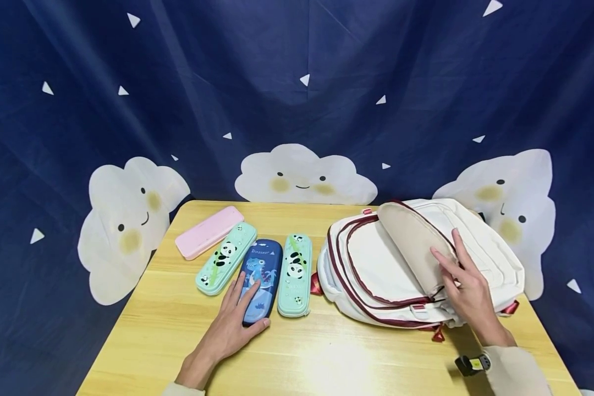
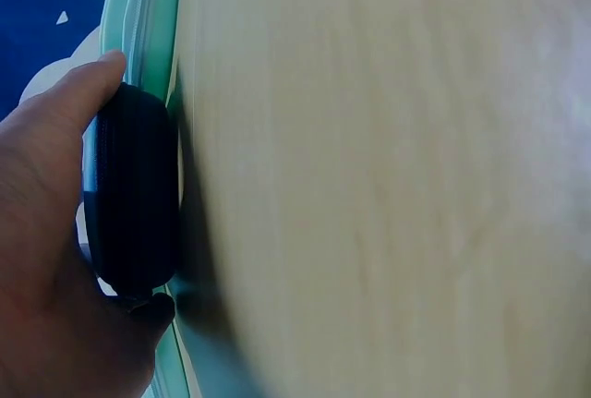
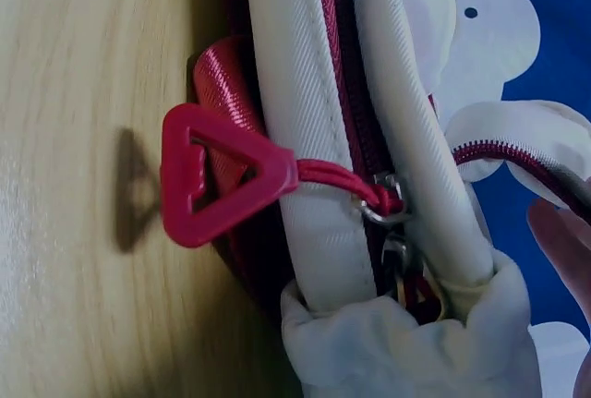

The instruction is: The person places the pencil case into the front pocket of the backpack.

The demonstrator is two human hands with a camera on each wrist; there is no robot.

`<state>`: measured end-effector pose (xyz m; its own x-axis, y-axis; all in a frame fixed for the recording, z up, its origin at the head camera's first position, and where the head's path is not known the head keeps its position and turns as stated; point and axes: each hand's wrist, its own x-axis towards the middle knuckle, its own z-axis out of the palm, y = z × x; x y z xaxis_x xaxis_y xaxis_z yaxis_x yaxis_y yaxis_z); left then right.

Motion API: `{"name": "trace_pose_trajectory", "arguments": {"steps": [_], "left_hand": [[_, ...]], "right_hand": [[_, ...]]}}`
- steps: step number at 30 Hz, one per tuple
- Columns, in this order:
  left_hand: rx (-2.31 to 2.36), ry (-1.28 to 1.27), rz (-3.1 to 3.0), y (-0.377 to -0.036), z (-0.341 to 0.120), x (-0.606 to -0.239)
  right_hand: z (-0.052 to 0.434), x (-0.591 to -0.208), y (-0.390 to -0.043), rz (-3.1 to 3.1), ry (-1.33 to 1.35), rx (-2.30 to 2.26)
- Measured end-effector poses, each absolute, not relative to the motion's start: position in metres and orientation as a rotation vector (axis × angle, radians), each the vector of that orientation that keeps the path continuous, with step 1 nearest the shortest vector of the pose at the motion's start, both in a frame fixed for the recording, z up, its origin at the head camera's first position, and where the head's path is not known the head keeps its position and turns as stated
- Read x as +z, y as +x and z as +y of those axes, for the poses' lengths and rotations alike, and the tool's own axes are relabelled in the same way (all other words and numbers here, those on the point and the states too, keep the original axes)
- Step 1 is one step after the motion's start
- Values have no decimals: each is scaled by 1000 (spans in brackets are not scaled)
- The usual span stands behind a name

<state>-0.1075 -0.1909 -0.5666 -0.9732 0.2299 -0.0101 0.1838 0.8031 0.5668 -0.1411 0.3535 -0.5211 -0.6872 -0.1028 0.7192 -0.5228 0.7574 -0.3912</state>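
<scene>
My left hand [image 1: 232, 324] lies across the near half of a navy-blue pencil case [image 1: 262, 247] with a dinosaur print. In the left wrist view, thumb and a finger sit on opposite sides of its dark end [image 2: 138, 195]. To its right lies a mint panda pencil case [image 1: 294, 297]; another mint panda case [image 1: 215, 275] lies to its left. My right hand [image 1: 467, 289], fingers spread and fairly straight, touches the beige flap [image 1: 411, 242] of a white backpack [image 1: 381, 264]. That front pocket is unzipped, its flap folded back.
A pink pencil case [image 1: 210, 231] lies at the table's far left, partly beneath a mint one. The backpack's red triangular zip pull [image 3: 226, 176] hangs over the wooden table [image 1: 277, 363]. Behind the table hangs a blue curtain [image 1: 257, 66] with clouds.
</scene>
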Motion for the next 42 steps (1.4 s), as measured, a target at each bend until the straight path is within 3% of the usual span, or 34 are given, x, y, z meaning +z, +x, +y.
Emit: {"name": "trace_pose_trajectory", "arguments": {"steps": [24,42], "left_hand": [[913,344,2902,-109,-193,-568],[955,382,2932,-110,-194,-567]], "right_hand": [[347,-524,-152,-2213,463,706],[334,-518,-157,-2308,614,699]]}}
